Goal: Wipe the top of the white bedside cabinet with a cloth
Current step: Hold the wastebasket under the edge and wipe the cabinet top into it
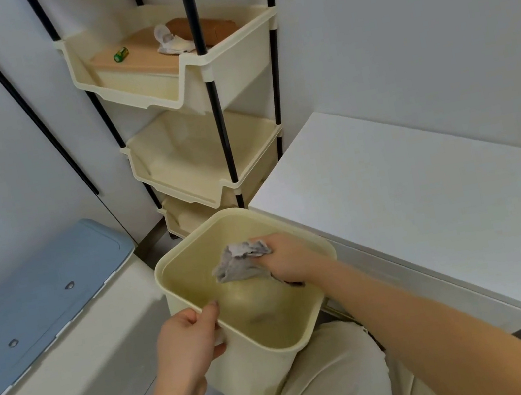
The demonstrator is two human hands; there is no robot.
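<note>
The white bedside cabinet (401, 193) stands at the right, its flat top bare. In front of me a cream plastic bin (189, 255) rests on my lap. My left hand (187, 342) grips the bin's near rim, thumb over the edge. My right hand (288, 256) reaches into the bin and holds a crumpled grey cloth (239, 263) above its bottom.
A cream tiered rack (196, 76) with black poles stands behind the bin; its top tray holds a wooden board, a green bottle (121, 54) and crumpled paper. A white container with a blue lid (34, 306) sits at the left. Walls close in behind.
</note>
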